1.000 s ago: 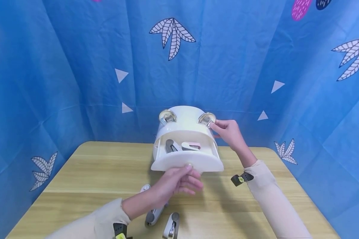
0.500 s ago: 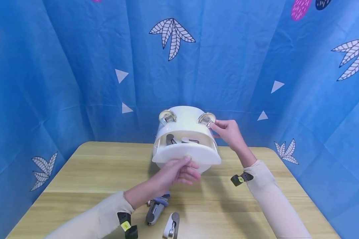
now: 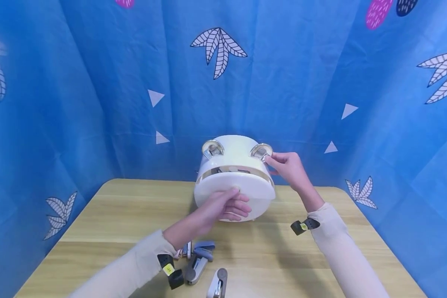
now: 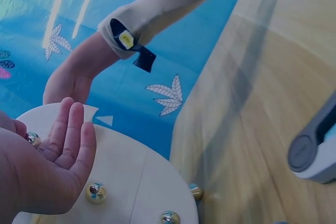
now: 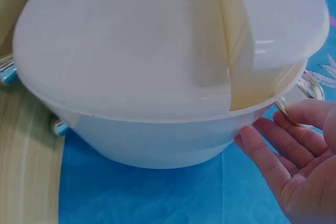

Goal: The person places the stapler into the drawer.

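Note:
A rounded white drawer cabinet stands at the table's back, two gold-rimmed round ears on its top. My left hand pinches the gold knob of the upper drawer between thumb and index finger, its other fingers extended. That drawer's front stands slightly out, leaving a narrow slit above it; the staplers inside are mostly hidden. My right hand grips the right ear at its edge, its fingertips against the cabinet's side wall.
Several staplers lie on the wooden table before the cabinet: a grey one, a blue one and a white-and-grey one. Short metal feet hold the cabinet up. A blue printed curtain surrounds the table.
My left hand has pushed the upper drawer inward, from well out to a narrow slit, covering the staplers inside. The right hand keeps its hold on the ear. The head view has shifted slightly.

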`<action>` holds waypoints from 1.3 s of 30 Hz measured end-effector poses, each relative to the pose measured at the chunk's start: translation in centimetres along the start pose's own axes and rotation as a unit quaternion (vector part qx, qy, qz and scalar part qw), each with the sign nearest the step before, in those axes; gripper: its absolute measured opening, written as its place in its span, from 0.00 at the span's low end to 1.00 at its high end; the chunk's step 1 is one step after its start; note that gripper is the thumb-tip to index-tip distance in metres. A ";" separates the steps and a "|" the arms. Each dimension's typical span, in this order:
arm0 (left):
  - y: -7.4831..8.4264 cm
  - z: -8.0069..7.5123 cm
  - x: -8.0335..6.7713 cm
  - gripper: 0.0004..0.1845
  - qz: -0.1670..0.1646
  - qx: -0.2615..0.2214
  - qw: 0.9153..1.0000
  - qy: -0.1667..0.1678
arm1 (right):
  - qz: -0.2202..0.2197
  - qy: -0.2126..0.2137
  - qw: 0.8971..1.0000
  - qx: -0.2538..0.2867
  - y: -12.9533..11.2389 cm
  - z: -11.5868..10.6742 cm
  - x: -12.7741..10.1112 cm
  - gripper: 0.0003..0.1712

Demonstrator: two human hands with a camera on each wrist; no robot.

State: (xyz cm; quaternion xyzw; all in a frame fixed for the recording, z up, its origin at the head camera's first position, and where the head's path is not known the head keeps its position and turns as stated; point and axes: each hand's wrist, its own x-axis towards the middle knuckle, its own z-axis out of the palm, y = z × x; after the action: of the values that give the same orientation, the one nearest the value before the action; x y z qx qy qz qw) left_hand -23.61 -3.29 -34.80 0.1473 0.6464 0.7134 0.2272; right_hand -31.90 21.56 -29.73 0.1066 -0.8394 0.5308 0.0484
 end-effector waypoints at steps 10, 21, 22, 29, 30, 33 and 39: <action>-0.2 0.1 1.9 0.30 0.000 0.015 1.000 0.010 | 0.003 0.010 1.000 -0.001 0.7 -0.5 -0.7 0.22; 0.1 -0.7 2.7 0.29 0.008 0.031 0.999 0.015 | -0.004 0.005 1.000 0.000 0.6 -0.3 -0.2 0.21; 0.1 -0.8 2.7 0.29 0.007 0.032 0.999 0.015 | -0.004 0.004 1.000 -0.001 0.6 -0.2 -0.2 0.21; -0.4 -1.6 3.0 0.30 0.012 0.037 0.999 0.008 | -0.007 0.001 1.000 0.005 0.4 0.0 0.0 0.22; -0.5 -1.8 3.0 0.30 0.012 0.039 0.999 0.008 | -0.007 0.000 1.000 0.007 0.3 0.0 0.0 0.22; -0.8 -2.1 2.9 0.31 0.007 0.045 0.999 0.010 | -0.004 -0.001 1.000 0.008 0.2 0.1 -0.1 0.21; -1.0 -2.3 2.7 0.32 0.011 0.049 0.999 0.013 | -0.002 0.003 1.000 0.007 0.2 0.0 -0.2 0.21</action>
State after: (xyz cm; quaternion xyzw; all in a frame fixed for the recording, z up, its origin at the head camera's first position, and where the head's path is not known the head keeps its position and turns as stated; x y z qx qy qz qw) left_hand -27.00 -3.81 -36.30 0.1560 0.6815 0.6853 0.2039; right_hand -31.71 21.69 -29.89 0.1071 -0.8351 0.5371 0.0507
